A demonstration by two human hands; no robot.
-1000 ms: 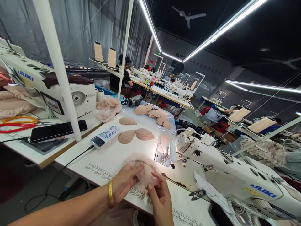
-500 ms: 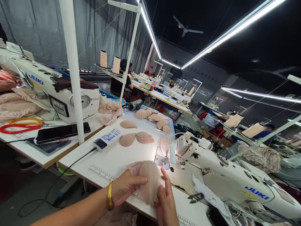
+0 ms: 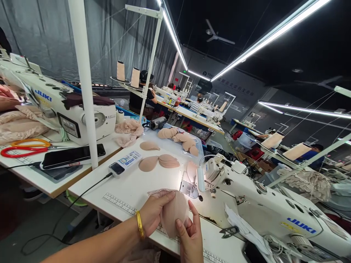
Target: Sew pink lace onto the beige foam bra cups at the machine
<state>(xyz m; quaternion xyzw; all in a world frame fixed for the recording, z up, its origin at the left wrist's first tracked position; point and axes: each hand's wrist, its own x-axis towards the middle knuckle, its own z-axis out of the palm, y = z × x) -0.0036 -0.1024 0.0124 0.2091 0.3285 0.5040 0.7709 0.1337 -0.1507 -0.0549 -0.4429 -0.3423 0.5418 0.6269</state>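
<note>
A white sewing machine at left read JUKI. Over the white bench and its printed ruler, the left hand had its fingers closed round a beige foam cup. The right hand pinched the cup's lower edge. At right, a second machine read JUKI under strip lights in the dark workshop.

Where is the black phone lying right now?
The black phone lies flat on the left table in the head view, at the foot of the white pole, right of the red scissors.
</note>
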